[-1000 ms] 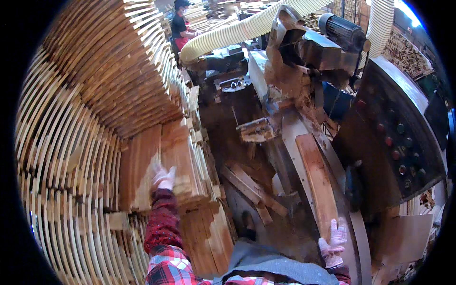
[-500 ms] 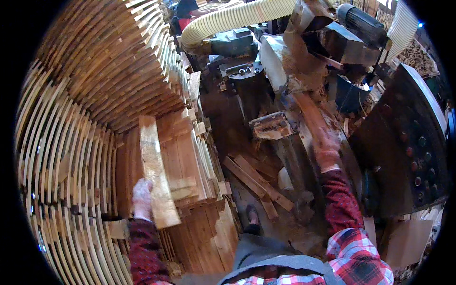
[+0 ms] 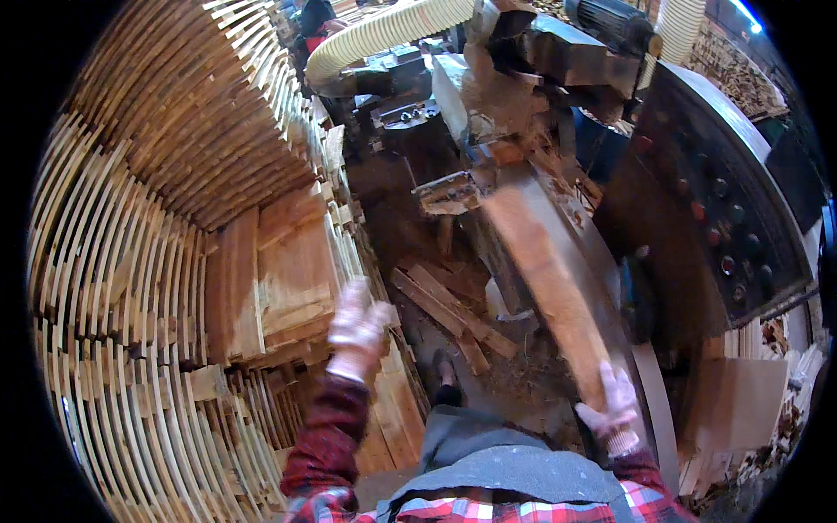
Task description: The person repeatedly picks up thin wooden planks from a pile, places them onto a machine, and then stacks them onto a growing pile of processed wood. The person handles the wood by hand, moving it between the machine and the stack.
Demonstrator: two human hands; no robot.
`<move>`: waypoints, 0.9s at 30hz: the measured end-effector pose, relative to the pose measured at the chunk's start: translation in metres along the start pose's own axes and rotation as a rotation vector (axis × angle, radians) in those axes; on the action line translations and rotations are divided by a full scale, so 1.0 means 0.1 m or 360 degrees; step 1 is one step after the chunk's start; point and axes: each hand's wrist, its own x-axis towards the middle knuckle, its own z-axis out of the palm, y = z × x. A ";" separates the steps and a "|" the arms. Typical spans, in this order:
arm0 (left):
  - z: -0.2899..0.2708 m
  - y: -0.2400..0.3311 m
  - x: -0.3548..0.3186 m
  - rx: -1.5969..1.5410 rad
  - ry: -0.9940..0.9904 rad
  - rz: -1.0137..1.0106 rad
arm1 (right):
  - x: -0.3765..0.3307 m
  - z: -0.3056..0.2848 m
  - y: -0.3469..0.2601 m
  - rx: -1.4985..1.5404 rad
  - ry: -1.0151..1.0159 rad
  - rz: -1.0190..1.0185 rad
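My right hand (image 3: 615,408), in a pale glove, grips the near end of a long wooden board (image 3: 545,279). The board lies lengthwise on the feed table (image 3: 602,261) of a woodworking machine (image 3: 523,61) and points away toward its head. My left hand (image 3: 357,324), also gloved and blurred, hangs in the air with its fingers apart and holds nothing. It is just right of a low stack of short boards (image 3: 292,270), whose top lies beside and below it.
A tall wall of stacked planks (image 3: 131,261) fills the left side. Scrap wood pieces (image 3: 440,305) litter the floor by my shoe (image 3: 445,373). A ribbed dust hose (image 3: 384,35) arcs over the machine. A control panel with buttons (image 3: 724,218) stands right. Another person (image 3: 314,17) works far back.
My left hand has let go of the plank at the stack and swung right, now bare. My right hand has drawn back from the machine head to the board's near end.
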 end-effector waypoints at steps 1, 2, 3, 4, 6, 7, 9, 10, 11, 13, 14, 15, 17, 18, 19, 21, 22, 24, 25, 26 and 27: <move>-0.27 -0.67 0.27 0.0307 0.0146 -0.0053 | 0.00 -0.03 0.00 -0.0109 -0.0276 0.0288; -0.60 -1.22 0.47 0.0415 0.0242 -0.0362 | -0.03 0.14 0.11 -0.0044 -0.0081 0.0179; -0.90 -1.52 0.64 0.0764 0.0314 -0.0573 | 0.07 0.31 0.15 -0.0032 0.0064 0.0176; -1.13 -1.74 0.78 0.1111 0.0394 -0.0792 | 0.23 0.50 0.20 -0.0006 0.0217 0.0170; -1.41 -2.12 0.96 0.1443 0.0378 -0.1107 | 0.61 0.96 0.64 -0.0192 0.0444 -0.0333; -1.54 -2.27 1.01 0.1598 0.0336 -0.1279 | 0.98 0.86 0.35 -0.0043 0.0380 -0.0337; -1.79 -2.43 1.23 0.1615 0.0001 -0.1452 | 1.81 0.97 0.21 0.0037 0.0383 -0.0434; -1.87 -2.47 1.32 0.1610 -0.0194 -0.1526 | 2.17 1.01 0.17 0.0095 0.0338 -0.0412; -1.94 -2.57 1.32 0.1727 -0.0255 -0.1385 | 2.44 1.11 0.11 0.0120 0.0298 -0.0319; -2.04 -2.67 1.43 0.1741 -0.0376 -0.1339 | 2.80 1.36 0.29 0.0333 0.0315 -0.0396; -2.10 -2.56 1.46 0.1744 -0.0429 -0.1299 | 3.01 1.37 0.18 0.0390 0.0336 -0.0517; -2.20 -2.38 1.49 0.1623 -0.0373 -0.1309 | 3.18 1.38 0.04 0.0406 0.0295 -0.0395; -2.37 -1.96 1.43 0.1381 -0.0248 -0.1300 | 3.50 1.46 -0.02 0.0303 0.0315 -0.0275; -2.42 -1.90 1.30 0.1272 -0.0149 -0.1189 | 3.67 1.50 -0.08 0.0186 0.0367 -0.0287; -2.36 -1.83 1.08 0.1163 -0.0046 -0.1007 | 3.66 1.52 -0.13 0.0268 0.0276 -0.0288; -1.90 -1.69 0.52 0.1140 0.0292 -0.0168 | 3.49 1.42 -0.89 0.0445 0.0095 -0.0304; -1.51 -1.50 0.24 0.1185 0.0445 0.0196 | 3.25 1.37 -1.29 0.0532 -0.0014 -0.0306; -0.59 -1.09 -0.30 0.1239 0.0515 0.0434 | 2.55 1.00 -2.04 0.0671 -0.0206 -0.0832; -0.20 -0.59 -0.47 0.0907 0.0425 0.0310 | 2.22 0.74 -2.29 0.0791 -0.0373 -0.0811; 0.14 -0.13 -0.60 0.0431 0.0321 0.0142 | 1.95 0.54 -2.39 0.0896 -0.0532 -0.0784; 0.37 0.32 -0.74 -0.0118 0.0271 -0.0047 | 1.71 0.53 -2.25 0.0841 -0.0318 -0.0873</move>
